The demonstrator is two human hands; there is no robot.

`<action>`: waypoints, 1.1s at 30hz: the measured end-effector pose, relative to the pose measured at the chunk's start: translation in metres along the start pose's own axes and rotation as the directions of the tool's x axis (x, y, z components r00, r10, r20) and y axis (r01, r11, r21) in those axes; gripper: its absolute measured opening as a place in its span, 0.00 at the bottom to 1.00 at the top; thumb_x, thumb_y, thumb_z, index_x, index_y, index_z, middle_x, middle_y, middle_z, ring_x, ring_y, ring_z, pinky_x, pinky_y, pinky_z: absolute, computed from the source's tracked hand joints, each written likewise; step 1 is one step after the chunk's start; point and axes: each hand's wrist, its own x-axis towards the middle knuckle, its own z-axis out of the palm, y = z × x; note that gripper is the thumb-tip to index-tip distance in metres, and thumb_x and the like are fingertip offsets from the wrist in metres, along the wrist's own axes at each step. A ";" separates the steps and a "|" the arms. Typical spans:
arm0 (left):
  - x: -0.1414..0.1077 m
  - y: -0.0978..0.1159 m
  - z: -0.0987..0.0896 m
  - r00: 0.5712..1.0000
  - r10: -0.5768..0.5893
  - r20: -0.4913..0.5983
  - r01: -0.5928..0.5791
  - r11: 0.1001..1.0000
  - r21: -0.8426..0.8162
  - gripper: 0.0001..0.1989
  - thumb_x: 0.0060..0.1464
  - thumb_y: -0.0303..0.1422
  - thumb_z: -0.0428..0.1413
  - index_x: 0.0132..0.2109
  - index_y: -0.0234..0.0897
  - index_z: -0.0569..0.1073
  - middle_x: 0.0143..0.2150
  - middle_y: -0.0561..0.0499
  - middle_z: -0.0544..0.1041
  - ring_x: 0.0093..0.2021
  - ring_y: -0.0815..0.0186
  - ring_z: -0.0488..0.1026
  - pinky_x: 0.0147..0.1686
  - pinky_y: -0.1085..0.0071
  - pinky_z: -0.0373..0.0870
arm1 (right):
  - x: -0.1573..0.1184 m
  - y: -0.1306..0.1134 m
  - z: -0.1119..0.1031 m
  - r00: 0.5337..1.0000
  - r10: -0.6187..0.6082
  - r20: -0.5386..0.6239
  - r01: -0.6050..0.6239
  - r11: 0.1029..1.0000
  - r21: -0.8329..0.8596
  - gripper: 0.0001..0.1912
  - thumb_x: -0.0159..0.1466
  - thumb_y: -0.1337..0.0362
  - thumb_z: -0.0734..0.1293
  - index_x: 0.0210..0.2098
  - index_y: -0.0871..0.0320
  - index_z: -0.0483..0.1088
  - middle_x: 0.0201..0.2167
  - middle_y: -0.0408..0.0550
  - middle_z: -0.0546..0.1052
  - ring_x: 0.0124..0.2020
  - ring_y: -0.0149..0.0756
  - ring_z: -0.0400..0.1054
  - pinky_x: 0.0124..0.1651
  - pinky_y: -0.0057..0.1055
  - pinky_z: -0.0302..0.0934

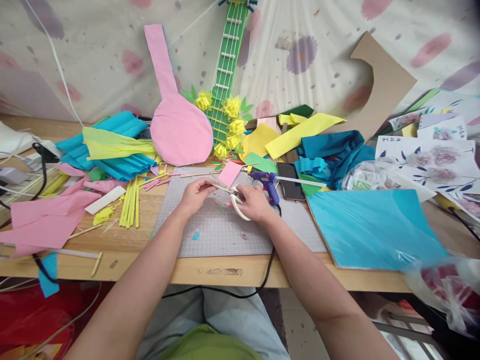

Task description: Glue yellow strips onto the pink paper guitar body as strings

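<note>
Over the grey cutting mat [225,240], my right hand [253,201] is closed on the white-handled scissors [240,209], whose blades point left. My left hand [197,196] is pinched near the blade tips; what it holds, if anything, is too small to make out. A small pink paper piece [230,173] lies just beyond the blades. Behind my right hand is a blue glue gun [268,186] with a white glue stick in it. Small blue and pink scraps lie on the mat.
Behind the mat stand a pink lute-shaped piece [181,132] and a green fretted neck [226,70] with yellow flowers. A phone [291,182] and a blue sheet [375,227] lie right. Pink crepe paper [45,217] and yellow strips [130,202] lie left. A black cord [269,267] crosses the table edge.
</note>
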 end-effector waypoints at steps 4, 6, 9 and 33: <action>0.000 -0.001 0.000 1.000 -0.024 0.009 0.024 1.000 0.006 0.11 0.42 0.36 0.59 0.32 0.33 0.73 0.32 0.49 0.77 0.34 0.65 0.73 0.39 0.65 0.69 | 0.000 0.000 -0.001 1.000 0.004 0.010 -0.004 1.000 -0.015 0.18 0.58 0.48 0.58 0.30 0.58 0.62 0.27 0.44 0.73 0.28 0.32 0.64 0.37 0.29 0.46; 0.001 -0.001 -0.001 0.999 -0.033 0.017 0.033 0.999 0.015 0.11 0.42 0.36 0.58 0.32 0.33 0.74 0.32 0.49 0.77 0.34 0.64 0.73 0.40 0.65 0.69 | 0.000 0.000 -0.002 1.000 0.012 0.019 -0.012 0.999 -0.031 0.18 0.58 0.47 0.58 0.30 0.58 0.62 0.26 0.44 0.73 0.28 0.32 0.64 0.37 0.30 0.46; 0.001 -0.002 -0.002 0.999 -0.041 0.027 0.040 0.999 0.029 0.11 0.42 0.36 0.58 0.32 0.34 0.74 0.32 0.49 0.78 0.35 0.64 0.74 0.40 0.65 0.70 | -0.001 -0.001 -0.003 1.000 0.013 0.015 -0.012 0.998 -0.063 0.19 0.58 0.46 0.58 0.30 0.57 0.63 0.25 0.45 0.73 0.27 0.33 0.64 0.37 0.30 0.46; 0.000 -0.004 -0.002 0.995 -0.067 0.077 0.068 0.998 -0.016 0.20 0.42 0.47 0.57 0.35 0.33 0.73 0.35 0.47 0.77 0.33 0.64 0.74 0.39 0.64 0.71 | -0.001 0.000 -0.003 0.999 -0.003 0.048 0.004 1.000 -0.012 0.20 0.58 0.45 0.57 0.30 0.58 0.63 0.26 0.46 0.73 0.28 0.33 0.64 0.37 0.30 0.47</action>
